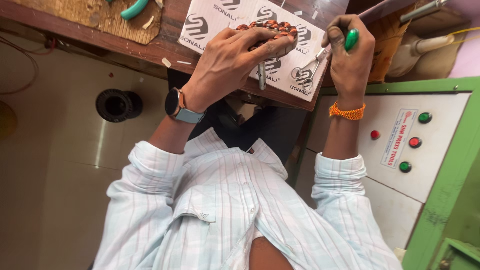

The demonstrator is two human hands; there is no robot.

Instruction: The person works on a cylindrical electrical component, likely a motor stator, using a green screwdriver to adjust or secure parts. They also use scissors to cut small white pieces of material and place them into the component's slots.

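A copper-wound coil (267, 31) is held in the left hand (227, 62), its grip closed over it above the surface (165, 47). Just beside it, a green-handled tool (350, 39) is clasped in the right hand (350, 55).

Views: only one view is given, from a camera worn on the head.
Direction: it is aimed steeply down over the chest, toward the counter (165, 47) edge.
Nearness: the shirt and forearms are seen close, filling the lower frame.
Field: the counter is cut off at the top; floor is seen left, a control panel (400, 130) right.
Shared part: none, as no second view is given.
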